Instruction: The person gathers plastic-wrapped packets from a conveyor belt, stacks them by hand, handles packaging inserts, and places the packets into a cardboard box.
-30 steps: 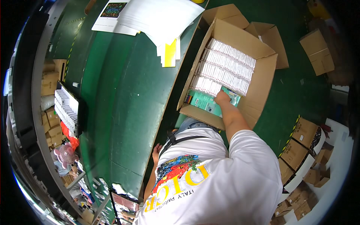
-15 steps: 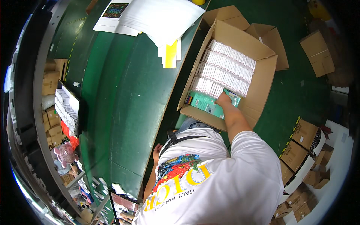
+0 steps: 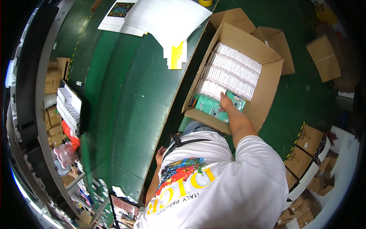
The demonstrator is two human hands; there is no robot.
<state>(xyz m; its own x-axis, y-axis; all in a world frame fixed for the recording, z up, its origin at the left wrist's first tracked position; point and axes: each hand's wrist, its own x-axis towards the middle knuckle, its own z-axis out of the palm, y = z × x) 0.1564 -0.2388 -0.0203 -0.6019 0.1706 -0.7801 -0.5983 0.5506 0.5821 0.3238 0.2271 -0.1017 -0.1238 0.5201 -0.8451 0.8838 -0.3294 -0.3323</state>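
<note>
My right hand reaches into a large open cardboard box, its fingers bent at the border between two kinds of packs. Beyond the fingers stand several rows of thin white packs, tightly lined up on edge. Under and beside the hand, flat teal packs with printed fronts lie along the box's near side. A small white piece shows by the fingertips; what they grip is too small to make out. Low beside the table edge, my left hand hangs partly hidden by my shirt, fingers loosely apart and holding nothing visible.
A long green table runs along the left, with white sheets and a yellow strip at its far end. Cardboard boxes stand at the right. A black tray of white packs and a person are far left.
My right hand has shifted slightly up and left toward the white packs, its fingers now at their near row. The whole view has drifted a little; my left hand stays by the table.
</note>
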